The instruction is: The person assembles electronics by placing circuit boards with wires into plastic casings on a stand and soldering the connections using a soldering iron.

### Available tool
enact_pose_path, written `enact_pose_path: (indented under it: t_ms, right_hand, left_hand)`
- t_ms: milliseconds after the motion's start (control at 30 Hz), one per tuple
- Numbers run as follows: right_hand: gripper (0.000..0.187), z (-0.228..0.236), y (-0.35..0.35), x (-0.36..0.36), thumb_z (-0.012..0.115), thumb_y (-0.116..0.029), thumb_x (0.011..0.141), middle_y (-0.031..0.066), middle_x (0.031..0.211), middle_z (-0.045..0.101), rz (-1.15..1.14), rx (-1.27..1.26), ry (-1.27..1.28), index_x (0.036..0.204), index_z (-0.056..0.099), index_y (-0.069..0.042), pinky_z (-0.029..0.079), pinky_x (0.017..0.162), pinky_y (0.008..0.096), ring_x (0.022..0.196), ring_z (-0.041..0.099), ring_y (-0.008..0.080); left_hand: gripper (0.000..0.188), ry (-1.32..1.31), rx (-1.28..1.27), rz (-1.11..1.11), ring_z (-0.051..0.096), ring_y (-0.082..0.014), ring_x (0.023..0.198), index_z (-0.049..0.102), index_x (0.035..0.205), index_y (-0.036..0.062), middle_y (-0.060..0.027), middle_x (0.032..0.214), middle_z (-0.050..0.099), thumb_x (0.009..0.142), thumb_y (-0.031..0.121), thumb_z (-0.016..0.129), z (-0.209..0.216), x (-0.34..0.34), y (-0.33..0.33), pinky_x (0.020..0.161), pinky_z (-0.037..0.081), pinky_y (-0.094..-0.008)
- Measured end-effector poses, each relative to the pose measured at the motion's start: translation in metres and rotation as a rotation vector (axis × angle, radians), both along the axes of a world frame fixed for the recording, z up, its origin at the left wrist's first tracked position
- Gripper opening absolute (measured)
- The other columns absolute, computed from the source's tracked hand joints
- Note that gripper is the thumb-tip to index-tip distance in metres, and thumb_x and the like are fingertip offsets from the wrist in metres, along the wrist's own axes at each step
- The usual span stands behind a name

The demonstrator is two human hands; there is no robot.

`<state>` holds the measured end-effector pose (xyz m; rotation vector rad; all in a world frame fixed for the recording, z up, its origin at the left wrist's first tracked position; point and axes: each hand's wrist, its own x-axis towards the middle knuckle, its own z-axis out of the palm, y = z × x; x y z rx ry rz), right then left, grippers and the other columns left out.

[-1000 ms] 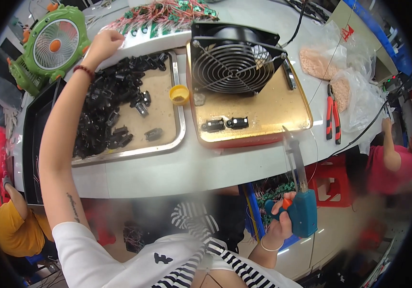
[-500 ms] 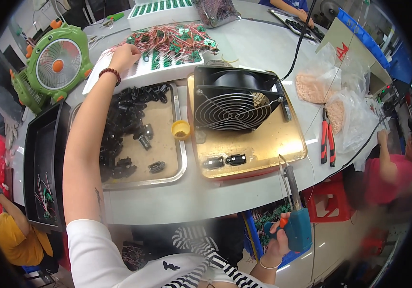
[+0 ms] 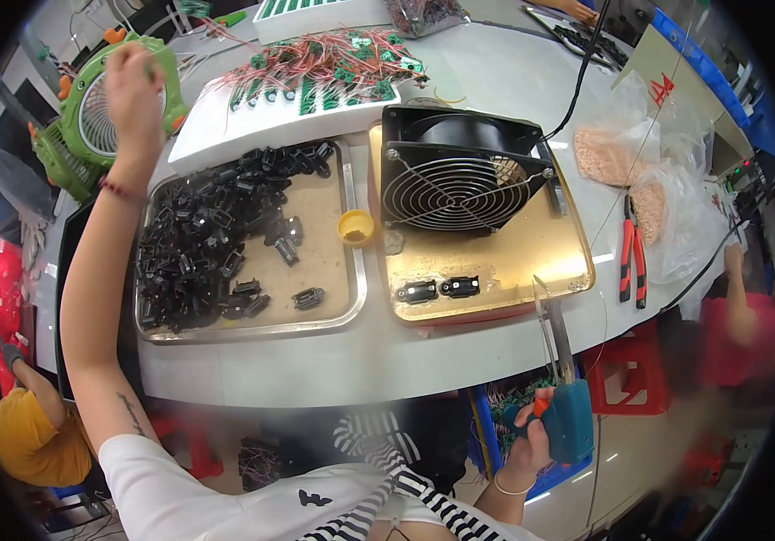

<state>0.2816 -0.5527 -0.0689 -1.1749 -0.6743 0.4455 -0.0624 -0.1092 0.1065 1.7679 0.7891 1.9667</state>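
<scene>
My left hand is raised in front of the green fan, fingers curled; whatever they hold, if anything, is hidden. My right hand grips a teal soldering gun with an orange trigger, its tip pointing up at the front edge of a gold tray. Two small black housings lie on that tray, left of the tip. A white foam tray carries green circuit boards under a tangle of red wires. Below it, a metal tray holds a heap of black housings.
A black cooling fan stands on the gold tray. Between the trays sits a yellow cup. Red-handled pliers and bags of beige pieces lie right. A blue bin is below the table edge. Other people work nearby.
My left hand has moved from the wired boards up and left, in front of the green fan. The whole view has shifted slightly. My right hand still holds the soldering gun.
</scene>
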Motion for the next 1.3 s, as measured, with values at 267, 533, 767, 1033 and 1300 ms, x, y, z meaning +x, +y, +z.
enact_pose_path:
  t_ms: [267,533,767,1033,1300]
  right_hand:
    - [0.056,-0.008,0.004,0.002,0.069,-0.02,0.077,0.0186,0.112,0.058,0.07,0.031,-0.031,0.122,0.052,0.008,0.045,0.058,0.026,0.062,0.056,0.0181]
    - [0.054,-0.009,-0.001,-0.002,0.067,-0.019,0.077,0.0183,0.113,0.058,0.1,0.029,-0.027,0.121,0.052,0.008,0.044,0.058,0.0253,0.063,0.055,0.0168]
    - [0.05,-0.013,-0.011,-0.003,0.065,-0.016,0.079,0.0188,0.113,0.057,0.1,0.069,-0.047,0.121,0.051,0.008,0.044,0.057,0.0254,0.062,0.055,0.0166]
    - [0.05,-0.015,-0.012,0.0,0.065,-0.015,0.079,0.0192,0.113,0.058,0.095,0.071,-0.058,0.121,0.051,0.008,0.044,0.057,0.0253,0.063,0.055,0.0166]
    - [0.051,-0.014,-0.004,0.0,0.067,-0.016,0.078,0.019,0.112,0.059,0.096,0.08,-0.051,0.121,0.052,0.008,0.044,0.056,0.025,0.062,0.056,0.017]
  left_hand:
    - [0.006,0.806,-0.306,-0.191,0.043,-0.0073,0.059,0.054,0.084,0.0021,0.001,0.07,0.047,0.086,0.007,0.058,-0.039,0.022,-0.176,0.056,0.039,-0.0239]
    - [0.029,1.27,0.041,-0.237,0.054,-0.0282,0.085,0.059,0.098,0.008,-0.0089,0.094,0.056,0.073,0.012,0.072,-0.061,0.058,-0.21,0.074,0.044,-0.0373]
    - [0.032,1.538,-0.02,-0.237,0.055,-0.0278,0.082,0.061,0.091,0.0063,-0.0089,0.084,0.06,0.079,0.034,0.073,-0.08,0.086,-0.197,0.074,0.045,-0.0371]
    - [0.031,1.267,-0.243,-0.329,0.06,-0.024,0.076,0.061,0.083,0.0041,-0.0086,0.079,0.063,0.074,0.026,0.079,-0.081,0.072,-0.195,0.069,0.049,-0.0351]
    - [0.022,1.23,-0.162,-0.064,0.059,-0.0196,0.073,0.057,0.084,0.0015,-0.0067,0.077,0.058,0.071,0.005,0.075,-0.045,0.049,-0.193,0.067,0.05,-0.0306]
